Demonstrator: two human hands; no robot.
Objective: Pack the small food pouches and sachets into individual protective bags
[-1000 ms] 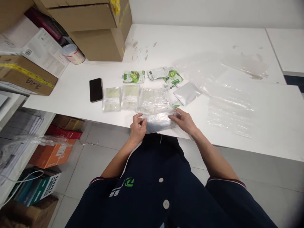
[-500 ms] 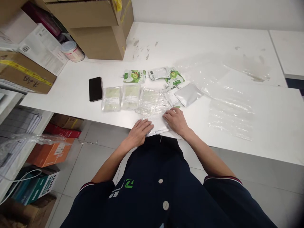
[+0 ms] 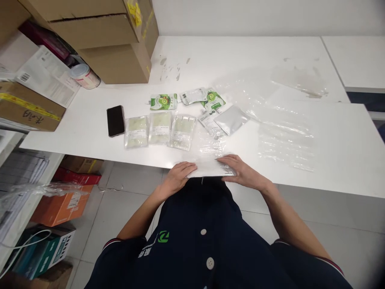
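A flat whitish packet in clear plastic film [image 3: 207,167] lies at the table's front edge, between my hands. My left hand [image 3: 178,176] is closed on its left end, fingers over the top and thumb hidden. My right hand [image 3: 240,170] grips the right end, fingers on top and thumb lower at the edge. Clear crinkled film [image 3: 210,146] spreads behind the packet. Beyond it, three pale green packets in clear wrap, a left one [image 3: 136,132], a middle one [image 3: 160,127] and a right one [image 3: 183,132], lie in a row.
Behind are a green fruit-printed pouch [image 3: 163,102], a second one [image 3: 214,100], a white-backed pouch [image 3: 193,96] and a silver pouch [image 3: 231,119]. A phone [image 3: 115,121] lies left. Clear plastic sheeting [image 3: 285,136] covers the right. Cardboard boxes [image 3: 117,60] and a can [image 3: 85,76] stand back left.
My right hand has shifted right and toward me, onto the packet's right end. The clear film has come nearer, uncovering the right wrapped packet. The head view has shifted slightly.
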